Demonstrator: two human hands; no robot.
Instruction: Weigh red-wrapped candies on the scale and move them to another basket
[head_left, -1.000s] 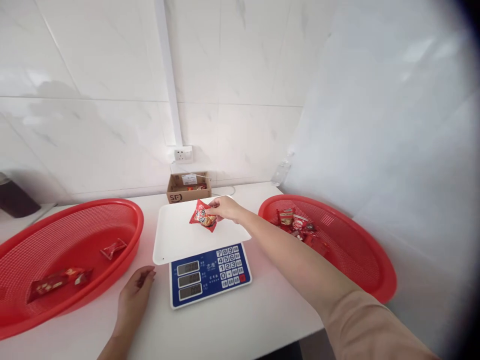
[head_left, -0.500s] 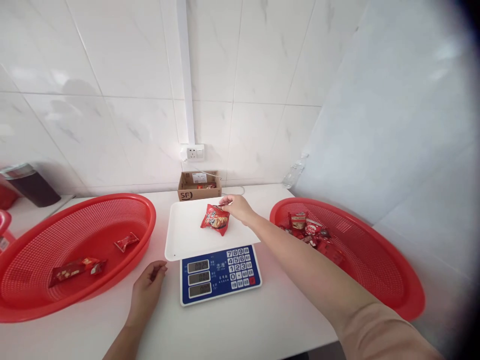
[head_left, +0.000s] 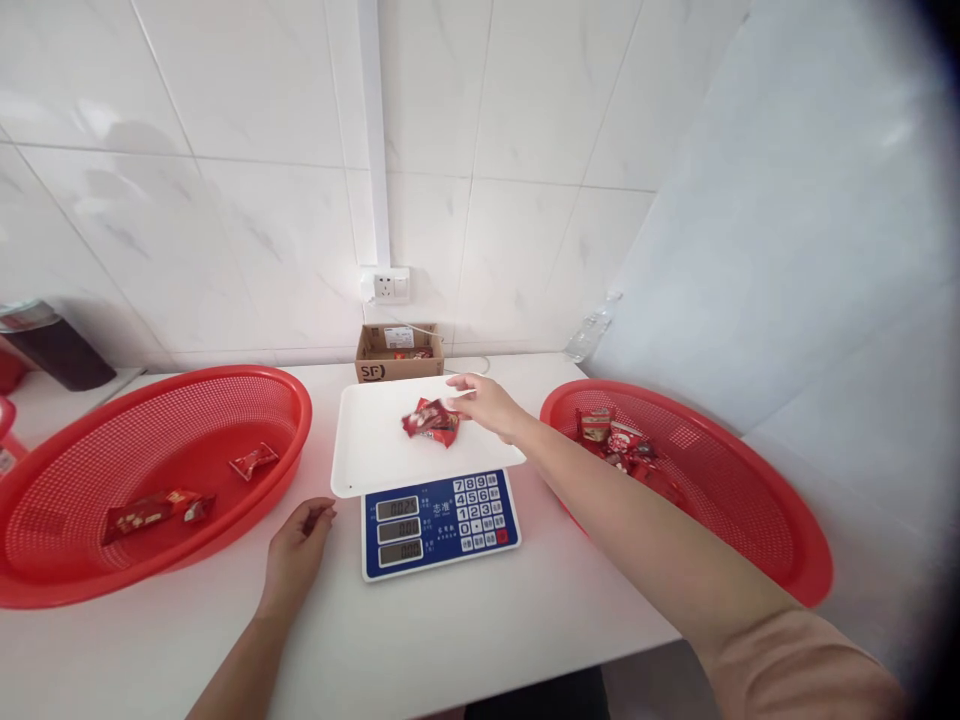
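Note:
My right hand (head_left: 486, 405) is over the white weighing tray (head_left: 367, 460) of a scale, its thumb and fingers pinching the right end of a dark red snack packet (head_left: 424, 418). That packet is slightly blurred and covers most of a brighter red snack packet (head_left: 448, 436) beneath it. Whether the two touch is hard to tell. Below the tray, the scale's blue panel (head_left: 442, 525) has three small displays and a keypad. My left hand (head_left: 298, 550) rests on the white table left of the scale, fingers curled in, with nothing visible in them.
A red basket (head_left: 300, 420) on the left holds a few wrapped snacks (head_left: 253, 461). The right-hand red basket (head_left: 814, 570) contains several packets (head_left: 626, 440). Behind the scale stands a cardboard box (head_left: 400, 368) with packets inside. A clear plastic bottle (head_left: 592, 328) leans at the wall; a dark flask (head_left: 64, 350) is far left.
The dark red packet has come over the front of the brighter red one, which was mostly uncovered before. My right hand has shifted slightly right; the view has tilted down. My left hand stays put.

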